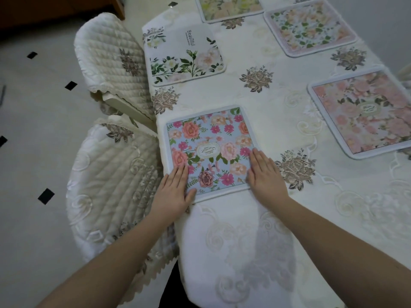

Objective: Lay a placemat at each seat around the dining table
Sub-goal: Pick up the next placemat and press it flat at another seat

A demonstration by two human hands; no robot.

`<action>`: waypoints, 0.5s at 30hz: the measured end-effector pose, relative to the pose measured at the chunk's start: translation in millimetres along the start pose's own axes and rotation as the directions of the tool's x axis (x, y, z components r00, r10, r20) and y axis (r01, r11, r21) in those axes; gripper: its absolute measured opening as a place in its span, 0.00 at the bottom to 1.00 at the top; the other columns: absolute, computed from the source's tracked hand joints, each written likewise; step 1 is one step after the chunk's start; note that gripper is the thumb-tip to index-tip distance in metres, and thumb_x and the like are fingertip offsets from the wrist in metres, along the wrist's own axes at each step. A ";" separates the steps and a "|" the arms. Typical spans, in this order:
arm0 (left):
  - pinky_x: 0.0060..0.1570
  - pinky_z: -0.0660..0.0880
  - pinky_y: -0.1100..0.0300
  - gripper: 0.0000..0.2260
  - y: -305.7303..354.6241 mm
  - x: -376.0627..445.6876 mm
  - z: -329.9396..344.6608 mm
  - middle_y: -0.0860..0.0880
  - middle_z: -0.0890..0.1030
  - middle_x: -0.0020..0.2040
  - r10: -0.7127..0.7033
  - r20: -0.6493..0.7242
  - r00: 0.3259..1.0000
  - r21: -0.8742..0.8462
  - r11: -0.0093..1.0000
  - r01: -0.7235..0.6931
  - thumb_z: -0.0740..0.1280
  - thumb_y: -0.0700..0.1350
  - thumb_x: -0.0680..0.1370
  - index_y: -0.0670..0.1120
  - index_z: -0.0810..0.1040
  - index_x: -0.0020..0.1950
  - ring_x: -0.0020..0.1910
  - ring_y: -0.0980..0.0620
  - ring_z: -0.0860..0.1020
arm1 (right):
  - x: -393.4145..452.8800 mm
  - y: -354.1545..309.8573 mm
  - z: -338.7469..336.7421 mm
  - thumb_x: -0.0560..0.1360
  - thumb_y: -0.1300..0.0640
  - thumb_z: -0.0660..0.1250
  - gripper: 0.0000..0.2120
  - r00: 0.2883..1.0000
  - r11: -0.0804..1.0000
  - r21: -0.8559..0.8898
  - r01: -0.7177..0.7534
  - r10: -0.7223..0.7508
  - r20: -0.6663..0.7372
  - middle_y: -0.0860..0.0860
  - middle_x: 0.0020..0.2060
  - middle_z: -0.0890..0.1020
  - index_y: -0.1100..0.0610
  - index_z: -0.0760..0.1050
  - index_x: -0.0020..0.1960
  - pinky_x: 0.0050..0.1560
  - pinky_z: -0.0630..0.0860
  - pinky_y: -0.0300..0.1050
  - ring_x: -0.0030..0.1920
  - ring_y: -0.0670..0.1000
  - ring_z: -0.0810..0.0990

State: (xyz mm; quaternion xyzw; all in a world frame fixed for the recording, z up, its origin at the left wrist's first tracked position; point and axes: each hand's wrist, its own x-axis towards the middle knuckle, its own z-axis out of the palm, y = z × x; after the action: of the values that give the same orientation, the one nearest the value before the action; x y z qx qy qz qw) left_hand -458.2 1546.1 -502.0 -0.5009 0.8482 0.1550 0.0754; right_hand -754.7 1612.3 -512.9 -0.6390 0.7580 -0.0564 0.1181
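A blue floral placemat [210, 150] lies flat on the white embroidered tablecloth [255, 236] near the table's left edge. My left hand [173, 190] presses flat on its near left corner, fingers straight. My right hand [264, 174] lies flat across its near right edge, half on the cloth. Several other placemats lie on the table: a white one with green leaves [184, 56] further along the left side, a pink one [367, 112] at the right, a pale pink one [309, 27] beyond it, and a greenish one [231, 7] at the far end.
Two chairs with quilted cream covers stand along the table's left side, one [111, 187] beside the blue mat, one [109, 56] beside the white mat. Pale tiled floor [33, 130] with small black squares spreads to the left. A brown wooden cabinet [55, 10] stands top left.
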 end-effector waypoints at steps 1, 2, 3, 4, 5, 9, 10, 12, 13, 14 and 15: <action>0.77 0.39 0.54 0.33 -0.1 0.6 -5.7 0.53 0.42 0.81 -0.014 0.013 1.000 0.032 0.999 0.013 0.39 0.65 0.80 0.50 0.41 0.81 0.80 0.55 0.42 | -0.2 0.9 -0.3 0.81 0.45 0.37 0.30 1.000 1.000 -0.004 -0.005 0.005 -0.004 0.51 0.79 0.53 0.56 0.50 0.80 0.77 0.42 0.46 0.79 0.48 0.49; 0.77 0.42 0.53 0.32 1.7 3.5 -12.8 0.51 0.47 0.82 -0.031 0.015 0.999 0.058 0.998 0.030 0.41 0.63 0.81 0.49 0.46 0.82 0.80 0.54 0.47 | 0.3 0.8 -1.5 0.81 0.44 0.37 0.31 1.000 1.000 -0.009 -0.011 0.011 -0.006 0.51 0.79 0.55 0.56 0.51 0.80 0.77 0.41 0.46 0.79 0.48 0.51; 0.76 0.49 0.51 0.31 5.1 8.2 -20.6 0.48 0.56 0.81 -0.045 -0.017 0.999 0.068 0.997 0.046 0.43 0.62 0.82 0.47 0.54 0.81 0.79 0.52 0.55 | 1.7 -0.8 -3.2 0.81 0.44 0.37 0.31 1.000 1.000 -0.011 -0.022 0.022 -0.011 0.52 0.79 0.57 0.57 0.53 0.80 0.77 0.42 0.46 0.79 0.49 0.53; 0.73 0.56 0.50 0.30 9.7 13.5 -27.9 0.47 0.66 0.77 -0.054 -0.083 0.995 0.064 0.996 0.060 0.43 0.60 0.83 0.47 0.64 0.78 0.76 0.50 0.64 | 3.6 -3.6 -5.0 0.81 0.43 0.37 0.32 0.999 0.999 -0.004 -0.037 0.036 -0.027 0.53 0.78 0.59 0.57 0.56 0.79 0.77 0.42 0.47 0.78 0.50 0.56; 0.68 0.62 0.50 0.30 15.8 18.9 -34.6 0.47 0.74 0.71 -0.053 -0.167 0.985 0.043 0.997 0.061 0.43 0.60 0.82 0.46 0.71 0.73 0.70 0.48 0.71 | 5.6 -7.6 -6.5 0.81 0.43 0.37 0.32 0.998 0.999 0.012 -0.051 0.052 -0.046 0.53 0.78 0.61 0.57 0.57 0.79 0.78 0.44 0.47 0.77 0.51 0.58; 0.67 0.67 0.48 0.29 27.8 49.3 -42.0 0.44 0.79 0.65 -0.014 -0.346 0.938 -0.093 0.996 -0.019 0.46 0.57 0.82 0.42 0.75 0.69 0.66 0.44 0.75 | 18.4 -34.2 -8.3 0.83 0.46 0.43 0.27 0.997 0.995 0.094 -0.032 0.038 -0.070 0.49 0.79 0.54 0.52 0.51 0.80 0.78 0.45 0.48 0.79 0.48 0.51; 0.70 0.65 0.47 0.29 29.3 57.4 -42.6 0.43 0.77 0.68 -0.015 -0.339 0.941 -0.108 0.994 -0.023 0.46 0.57 0.82 0.42 0.73 0.71 0.69 0.44 0.73 | 23.9 -42.4 -8.0 0.83 0.47 0.45 0.26 0.998 0.994 0.111 -0.008 0.016 -0.068 0.48 0.80 0.52 0.50 0.50 0.80 0.78 0.45 0.48 0.79 0.47 0.49; 0.75 0.57 0.48 0.30 31.3 72.9 -44.3 0.44 0.71 0.74 -0.009 -0.302 0.953 -0.124 0.992 -0.030 0.44 0.57 0.82 0.43 0.67 0.76 0.75 0.45 0.66 | 38.6 -58.1 -7.5 0.84 0.48 0.46 0.25 0.999 0.992 0.121 0.026 -0.021 -0.038 0.48 0.80 0.51 0.50 0.50 0.80 0.77 0.43 0.46 0.79 0.47 0.47; 0.76 0.52 0.49 0.30 30.9 81.3 -44.5 0.44 0.67 0.77 0.004 -0.294 0.956 -0.122 0.992 -0.042 0.42 0.57 0.82 0.43 0.63 0.78 0.77 0.46 0.62 | 47.2 -64.7 -7.0 0.84 0.49 0.47 0.25 0.999 0.992 0.120 0.037 -0.034 -0.023 0.49 0.80 0.51 0.50 0.49 0.80 0.77 0.42 0.46 0.79 0.48 0.47; 0.77 0.48 0.51 0.30 29.8 89.8 -44.3 0.45 0.63 0.79 0.020 -0.296 0.955 -0.123 0.991 -0.059 0.41 0.57 0.82 0.44 0.60 0.79 0.79 0.48 0.57 | 56.0 -70.3 -6.4 0.84 0.49 0.48 0.26 0.999 0.991 0.121 0.048 -0.046 -0.019 0.50 0.80 0.51 0.51 0.49 0.80 0.77 0.42 0.46 0.79 0.49 0.48; 0.77 0.45 0.51 0.30 28.7 98.7 -44.7 0.46 0.59 0.80 0.029 -0.298 0.954 -0.132 0.989 -0.071 0.40 0.57 0.82 0.44 0.58 0.80 0.80 0.49 0.53 | 64.1 -75.0 -6.5 0.84 0.50 0.49 0.26 0.998 0.991 0.124 0.057 -0.054 -0.025 0.51 0.80 0.52 0.52 0.49 0.80 0.77 0.43 0.47 0.79 0.49 0.49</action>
State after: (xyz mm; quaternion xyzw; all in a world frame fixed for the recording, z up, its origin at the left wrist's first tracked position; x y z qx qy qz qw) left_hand -530.1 1462.4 -482.5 -0.5009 0.8492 0.1399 -0.0919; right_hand -694.7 1535.6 -495.7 -0.6505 0.7362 -0.1139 0.1479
